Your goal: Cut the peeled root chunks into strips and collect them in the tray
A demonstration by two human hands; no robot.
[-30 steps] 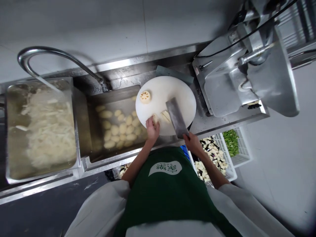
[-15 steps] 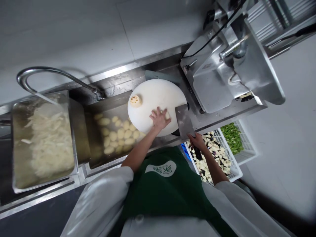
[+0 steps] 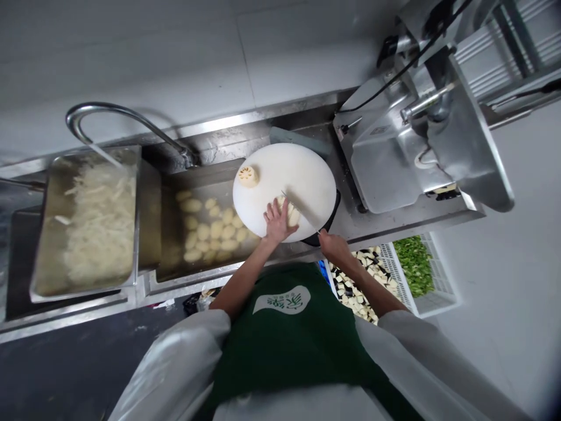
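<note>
A round white cutting board (image 3: pixel 302 166) lies across the sink edge. On it, my left hand (image 3: pixel 275 224) presses down on a pale lotus root piece (image 3: pixel 293 217), fingers spread over its left side. My right hand (image 3: pixel 335 248) is wrapped round the handle of a cleaver (image 3: pixel 303 213). Its blade stands nearly edge-on to the view, at the right side of the piece; whether it touches is hard to tell. Another lotus root chunk (image 3: pixel 248 176), with its holes showing, sits at the board's left edge, apart from both hands.
Peeled potatoes (image 3: pixel 214 230) lie in the sink water at left. Beyond them stands a steel pan (image 3: pixel 137 234) of pale shreds under a curved faucet (image 3: pixel 127 120). A metal slicer (image 3: pixel 390 169) occupies the right counter. Crates of diced eggplant (image 3: pixel 363 286) and chopped greens (image 3: pixel 414 266) sit below.
My right hand has brought the cleaver leftward from the board's right edge to the lotus root piece and turned the blade upright. My left hand stays on the piece. The view has shifted.
</note>
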